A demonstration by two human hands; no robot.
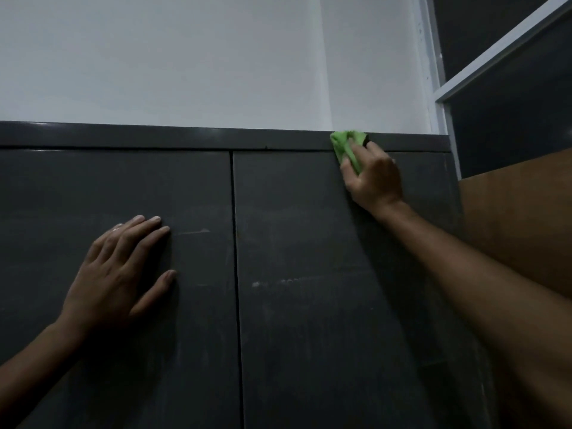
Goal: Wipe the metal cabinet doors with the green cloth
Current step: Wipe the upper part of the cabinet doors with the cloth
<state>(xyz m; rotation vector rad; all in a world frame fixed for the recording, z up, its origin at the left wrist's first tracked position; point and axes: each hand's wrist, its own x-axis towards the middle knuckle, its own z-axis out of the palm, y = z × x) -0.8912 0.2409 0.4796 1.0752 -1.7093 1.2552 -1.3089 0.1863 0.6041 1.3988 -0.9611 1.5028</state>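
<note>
A dark grey metal cabinet fills the lower view, with a left door (77,187) and a right door (294,218) split by a vertical seam. My right hand (376,178) grips a bunched green cloth (346,147) and holds it against the top of the right door and the cabinet's top rail (185,137). My left hand (120,270) lies flat on the left door, fingers straight and spread. Pale smudges and streaks mark both doors.
A white wall (216,57) rises above the cabinet. At the right stand a white-framed window with dark panes (507,125) and a brown wooden panel (526,218) beside the cabinet's edge.
</note>
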